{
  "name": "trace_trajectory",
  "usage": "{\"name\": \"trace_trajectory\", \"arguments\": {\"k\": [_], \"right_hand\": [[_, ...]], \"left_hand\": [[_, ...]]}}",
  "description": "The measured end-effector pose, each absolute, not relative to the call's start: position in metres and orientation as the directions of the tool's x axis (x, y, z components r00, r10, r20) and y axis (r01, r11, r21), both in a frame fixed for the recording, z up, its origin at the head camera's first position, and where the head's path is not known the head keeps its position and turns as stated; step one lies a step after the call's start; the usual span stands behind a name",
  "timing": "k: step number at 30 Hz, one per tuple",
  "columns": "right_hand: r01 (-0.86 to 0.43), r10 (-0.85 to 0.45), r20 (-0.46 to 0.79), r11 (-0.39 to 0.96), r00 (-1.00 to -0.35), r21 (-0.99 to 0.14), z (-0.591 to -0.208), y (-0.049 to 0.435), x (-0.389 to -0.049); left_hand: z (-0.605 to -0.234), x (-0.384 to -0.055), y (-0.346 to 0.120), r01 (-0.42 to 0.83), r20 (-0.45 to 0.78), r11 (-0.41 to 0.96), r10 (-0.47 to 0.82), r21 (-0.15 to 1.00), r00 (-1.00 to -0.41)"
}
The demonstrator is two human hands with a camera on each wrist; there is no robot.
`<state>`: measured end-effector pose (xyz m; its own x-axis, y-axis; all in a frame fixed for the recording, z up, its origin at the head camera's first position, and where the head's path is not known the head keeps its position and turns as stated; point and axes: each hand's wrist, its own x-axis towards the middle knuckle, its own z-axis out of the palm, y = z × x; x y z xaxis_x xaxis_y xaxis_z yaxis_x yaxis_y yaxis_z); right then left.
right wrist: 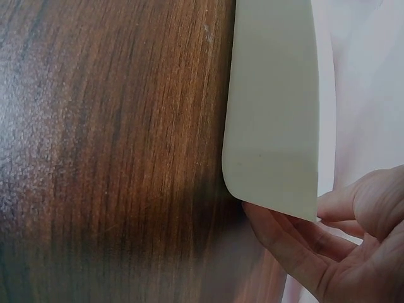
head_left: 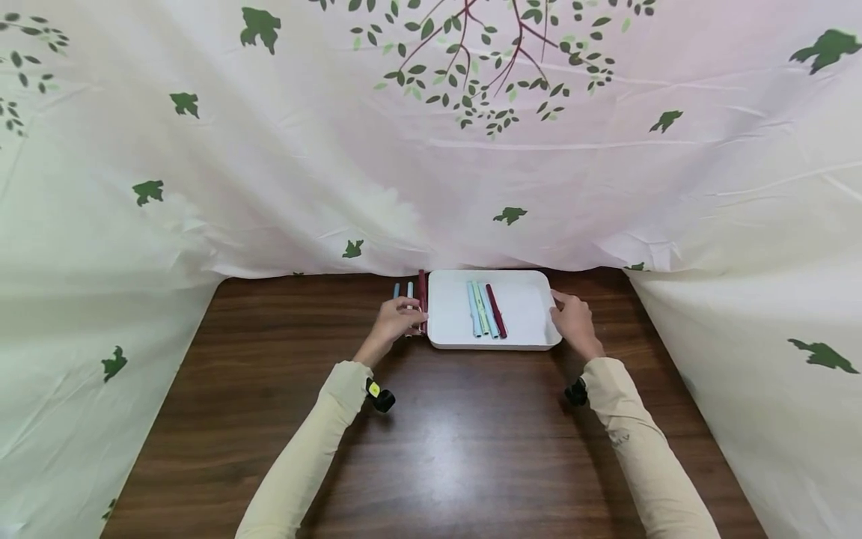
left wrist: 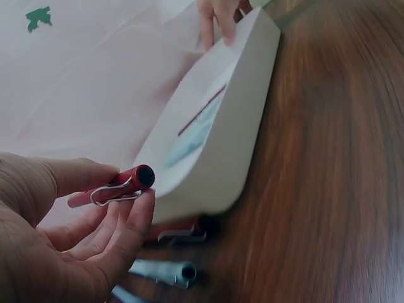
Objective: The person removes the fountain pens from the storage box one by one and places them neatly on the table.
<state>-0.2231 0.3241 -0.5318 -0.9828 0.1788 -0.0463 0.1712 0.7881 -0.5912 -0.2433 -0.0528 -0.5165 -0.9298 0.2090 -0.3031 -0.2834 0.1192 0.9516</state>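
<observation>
My left hand (head_left: 396, 320) pinches a dark red pen (left wrist: 129, 183) with a silver wire clip between thumb and fingers, raised beside the left end of a white tray (head_left: 441, 329). Below it, in the left wrist view, another dark red pen (left wrist: 180, 230) and a pale blue pen (left wrist: 161, 270) lie on the table. At the tray's right end, my right hand (head_left: 574, 320) grips the wall, thumb over the rim and fingers along the outside. Inside the tray lie a dark red pen (head_left: 496, 311), a pale green pen (head_left: 481, 308) and light blue pens (head_left: 474, 311).
The dark wooden table (head_left: 431, 449) meets a hanging white cloth (head_left: 303, 187) with leaf and bird prints behind the tray. More cloth hangs along both sides. A blue pen (head_left: 396, 290) lies left of the tray, partly behind my left hand.
</observation>
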Motion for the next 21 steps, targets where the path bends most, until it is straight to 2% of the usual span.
{"name": "trace_trajectory", "arguments": {"k": [16, 21], "right_hand": [[0.165, 0.176, -0.042, 0.774, -0.983, -0.612, -0.53, 0.326, -0.221], [0.166, 0.183, -0.035, 0.769, -0.982, -0.617, -0.532, 0.325, -0.222]], "left_hand": [[-0.524, -0.248, -0.091, -0.25, -0.269, 0.156, 0.113, 0.956, -0.957], [-0.527, -0.252, -0.109, -0.277, -0.29, 0.14, 0.085, 0.951, -0.953]]}}
